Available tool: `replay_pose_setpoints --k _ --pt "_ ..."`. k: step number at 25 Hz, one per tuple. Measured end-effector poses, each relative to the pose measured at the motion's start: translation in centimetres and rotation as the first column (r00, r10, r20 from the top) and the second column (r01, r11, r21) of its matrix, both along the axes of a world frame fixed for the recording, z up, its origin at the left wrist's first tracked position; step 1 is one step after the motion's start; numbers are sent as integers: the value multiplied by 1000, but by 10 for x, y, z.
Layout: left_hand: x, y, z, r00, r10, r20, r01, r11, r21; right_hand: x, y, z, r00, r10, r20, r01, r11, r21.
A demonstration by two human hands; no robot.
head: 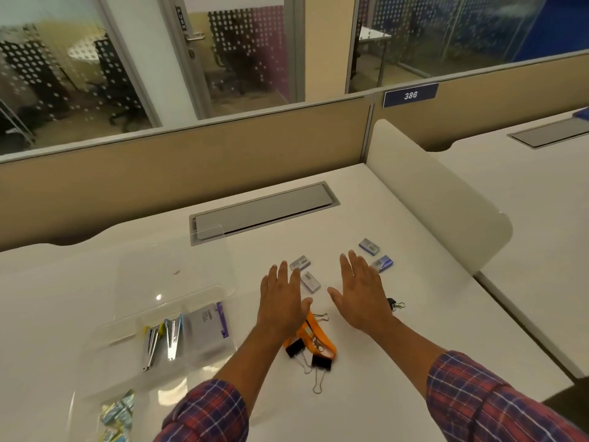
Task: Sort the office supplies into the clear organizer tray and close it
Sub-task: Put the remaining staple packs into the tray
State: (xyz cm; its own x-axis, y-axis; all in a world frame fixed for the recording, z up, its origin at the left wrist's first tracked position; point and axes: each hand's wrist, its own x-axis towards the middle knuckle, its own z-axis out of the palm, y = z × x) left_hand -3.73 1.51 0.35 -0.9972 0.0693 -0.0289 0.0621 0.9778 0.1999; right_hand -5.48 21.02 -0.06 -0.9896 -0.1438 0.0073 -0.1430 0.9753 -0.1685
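Note:
The clear organizer tray (105,346) lies on the white desk at the left with its lid (178,266) raised behind it. Inside it are two staplers (162,339), a grey-and-purple box (207,327) and some blue packets (118,413). My left hand (280,301) and my right hand (360,291) hover flat, fingers straight, holding nothing. Between and beyond them lie several small staple boxes (309,281), (369,246), (383,263). An orange lanyard (314,338) and black binder clips (322,362) lie under my left wrist.
A small black clip with a metal hook (395,304) lies right of my right hand. A grey cable hatch (264,212) is set in the desk behind. A white divider panel (439,199) bounds the desk on the right, a beige partition (159,173) at the back.

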Motion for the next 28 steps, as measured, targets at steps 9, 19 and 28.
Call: replay_pose_setpoints --k 9,19,28 --pt "-32 37 -25 999 -42 22 42 999 7 -50 60 -22 978 -195 69 195 981 -5" --pt "-42 37 -22 950 313 -2 -238 725 646 -65 71 -33 971 -239 10 239 970 -47" --pt "-71 17 -12 876 470 104 -412 619 669 -83 77 -11 952 -302 58 271 737 -619"
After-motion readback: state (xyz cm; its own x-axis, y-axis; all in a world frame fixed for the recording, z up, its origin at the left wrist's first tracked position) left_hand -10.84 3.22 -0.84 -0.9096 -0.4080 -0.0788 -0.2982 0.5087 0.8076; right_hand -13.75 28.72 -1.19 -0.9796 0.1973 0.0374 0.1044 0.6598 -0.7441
